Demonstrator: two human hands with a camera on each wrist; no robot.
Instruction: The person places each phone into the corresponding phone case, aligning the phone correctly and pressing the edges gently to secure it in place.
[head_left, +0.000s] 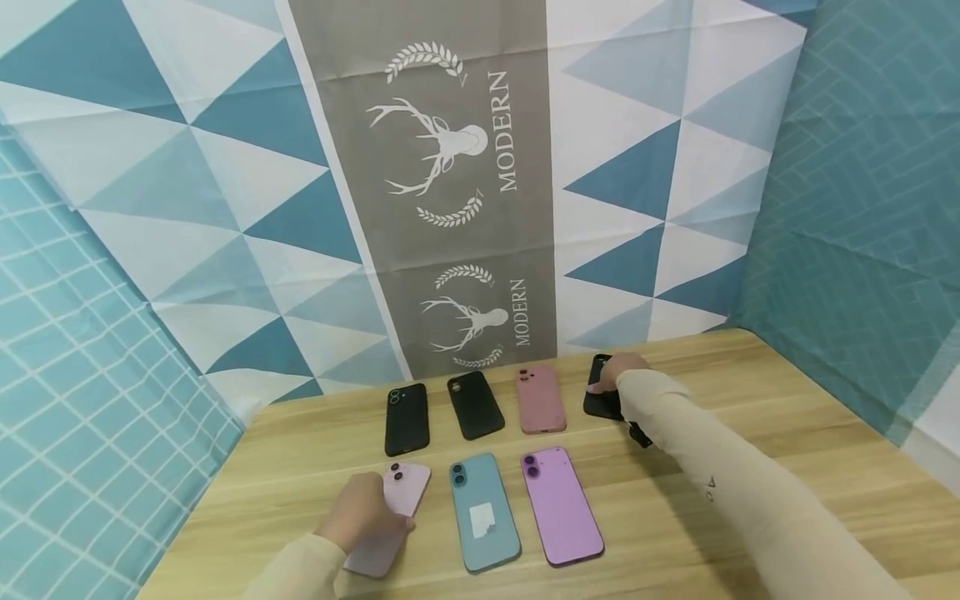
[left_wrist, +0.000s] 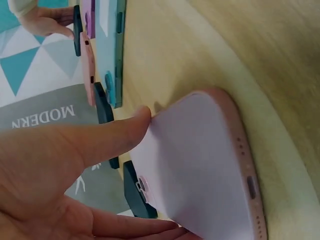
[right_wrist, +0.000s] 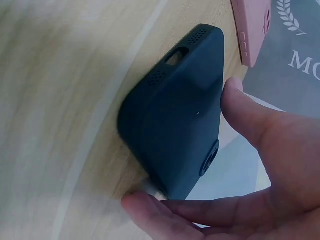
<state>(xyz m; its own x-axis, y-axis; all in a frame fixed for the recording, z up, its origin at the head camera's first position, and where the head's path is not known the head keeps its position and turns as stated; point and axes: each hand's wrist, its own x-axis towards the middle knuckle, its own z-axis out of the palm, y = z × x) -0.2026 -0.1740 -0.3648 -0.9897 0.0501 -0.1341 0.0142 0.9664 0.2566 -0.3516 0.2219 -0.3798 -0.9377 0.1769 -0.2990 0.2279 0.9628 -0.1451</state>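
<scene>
My left hand [head_left: 366,510] holds a pale pink phone [left_wrist: 187,150] by its long sides on the wooden table, thumb at one edge and fingertips at the other. Its two-lens camera end points toward the back of the table. At the back right, my right hand [head_left: 621,372] spans a black phone case [right_wrist: 180,100], thumb on one side edge and fingers on the opposite one. Table-coloured light shows through the case's port cutout. Just past the right sleeve, a small dark piece [head_left: 640,435] pokes out, mostly hidden by the arm.
In the front row lie a blue phone [head_left: 486,508] with a white label and a purple phone [head_left: 562,507]. Behind them are a black phone [head_left: 407,419], a black case [head_left: 476,406] and a rose-pink phone [head_left: 540,400]. A patterned cloth [head_left: 480,242] hangs along the table's back edge.
</scene>
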